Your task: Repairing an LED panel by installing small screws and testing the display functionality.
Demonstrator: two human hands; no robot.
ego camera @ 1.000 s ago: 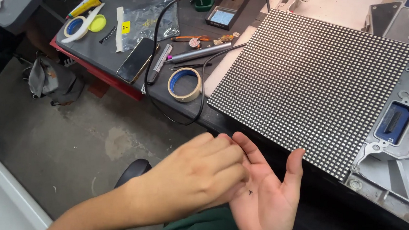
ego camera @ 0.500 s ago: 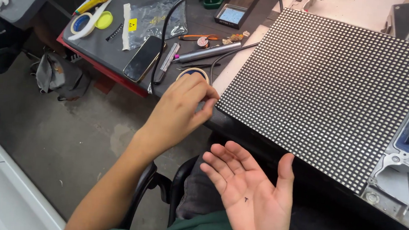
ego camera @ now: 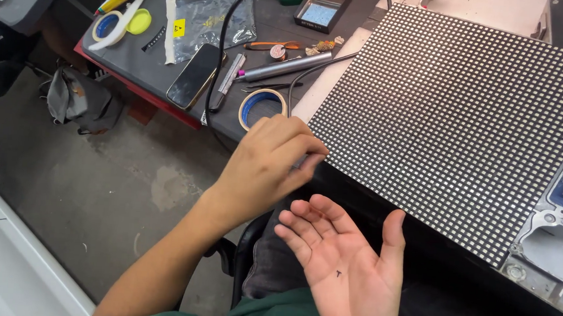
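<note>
Left hand (ego camera: 269, 160) hovers at the near corner of the dotted panel (ego camera: 456, 117), fingers curled together toward the thumb; whether they pinch anything I cannot tell. Right hand (ego camera: 346, 275) lies palm up below the bench edge, fingers spread and loose, a tiny dark piece (ego camera: 338, 273) resting on the palm, too small to read its long axis. The panel lies flat on the bench, its near edge running from the left hand down toward the lower right. A tape roll (ego camera: 263, 105) sits just beyond the left knuckles, a phone (ego camera: 193, 76) farther left.
</note>
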